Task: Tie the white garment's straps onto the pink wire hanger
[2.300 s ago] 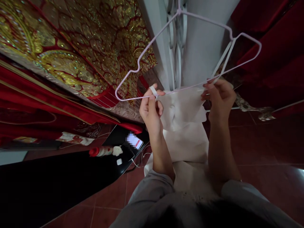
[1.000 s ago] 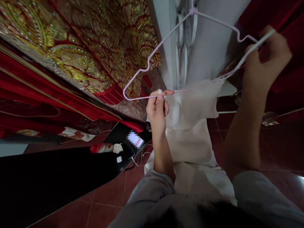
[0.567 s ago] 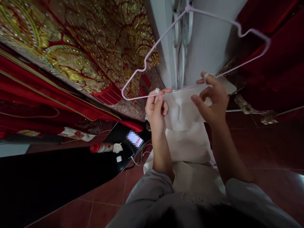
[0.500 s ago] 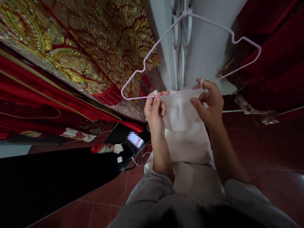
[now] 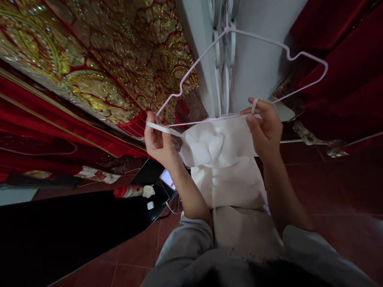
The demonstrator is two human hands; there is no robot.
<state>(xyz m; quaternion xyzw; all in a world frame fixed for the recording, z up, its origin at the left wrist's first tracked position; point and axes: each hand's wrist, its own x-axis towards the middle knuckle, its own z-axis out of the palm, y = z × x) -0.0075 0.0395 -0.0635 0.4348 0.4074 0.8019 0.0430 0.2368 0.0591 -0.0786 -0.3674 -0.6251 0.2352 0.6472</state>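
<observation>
A lilac hanger (image 5: pixel 206 50) hangs in front of me, its lower bar running level past my hands. Below that bar drops a white garment (image 5: pixel 236 139) with narrow straps. My left hand (image 5: pixel 160 139) is closed on a white strap (image 5: pixel 164 128), drawn out tight to the left beside the hanger's left corner. At the bar's right part is my right hand (image 5: pixel 266 127), thumb and fingers bent together, a white strap loop (image 5: pixel 255 105) around its index finger. Where the garment's top edge meets the bar is hard to make out.
Gold-sequinned red costumes (image 5: pixel 119 59) hang close on the left, dark red cloth (image 5: pixel 344 59) on the right. Behind the hanger stands white scrolled metalwork (image 5: pixel 222 67). A black table (image 5: pixel 74 223) at lower left bears a red-capped bottle (image 5: pixel 128 191), a lit phone (image 5: pixel 168 179) and cables.
My left hand has moved left from the bar's middle, stretching the white strap and spreading the garment. The right thumb has closed up to its fingers. The hanger appears slightly lower.
</observation>
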